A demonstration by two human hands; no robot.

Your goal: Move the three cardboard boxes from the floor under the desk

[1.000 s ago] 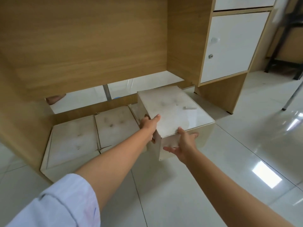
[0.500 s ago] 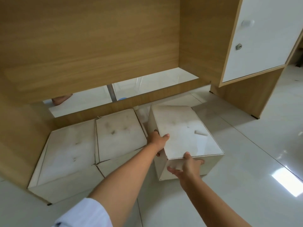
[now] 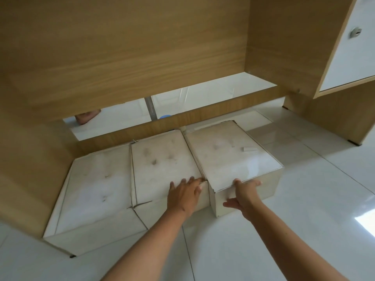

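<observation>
Right box between both hands: left, right

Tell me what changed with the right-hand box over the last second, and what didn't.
The right box came down from its lifted tilt and now sits on the floor flush beside the middle box. The left hand shifted onto the middle box's top; the right hand still grips the front edge. The left box and middle box stayed put.

white tiled floor — three cardboard boxes abreast
</observation>
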